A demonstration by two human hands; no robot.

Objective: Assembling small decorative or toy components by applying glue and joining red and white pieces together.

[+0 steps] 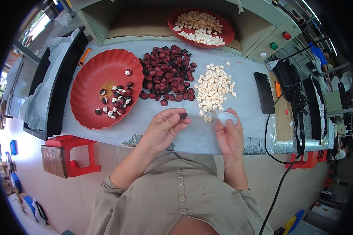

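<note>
My left hand [166,127] pinches a small dark piece [183,115] between thumb and fingertips. It is just below a heap of dark red and black cup-like pieces [168,72]. To the right, my right hand [230,135] is closed around a whitish, translucent rounded thing [225,117], perhaps a small bottle. This is at the near end of a spread of cream, seed-like pieces [215,86]. On the left lies a red scalloped plate [88,78], with several joined-looking dark and white pieces [119,101] in its right half.
At the back, a second red plate [229,37] of cream pieces rests at the opening of a grey-green cabinet [259,27] with buttons. A black tray [62,82], an orange cutter [84,56], a dark phone [264,92] and black cables [301,129] flank the workspace. A red stool [80,152] stands below left.
</note>
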